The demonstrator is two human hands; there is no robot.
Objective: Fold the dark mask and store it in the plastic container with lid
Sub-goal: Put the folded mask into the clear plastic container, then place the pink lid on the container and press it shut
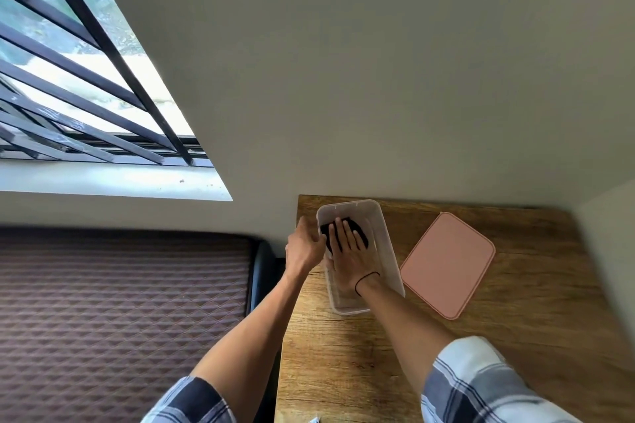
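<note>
Where the quilted, diamond-patterned mattress point(120, 312) ends, a grainy wooden table point(515, 336) begins. At its left edge the left hand point(304, 247) curls around the near-left wall of the plastic container point(390, 251), a translucent, rounded rectangular tub, gripping its rim. Inside it, the right hand point(347, 251) lies flat, fingers spread and palm down, pressing the dark mask point(359, 228), a soft black bundle at the tub's far end. Just right of the tub, apart from it, the smooth pink lid point(448, 264) with rounded corners rests flat. Both forearms emerge from plaid sleeves.
</note>
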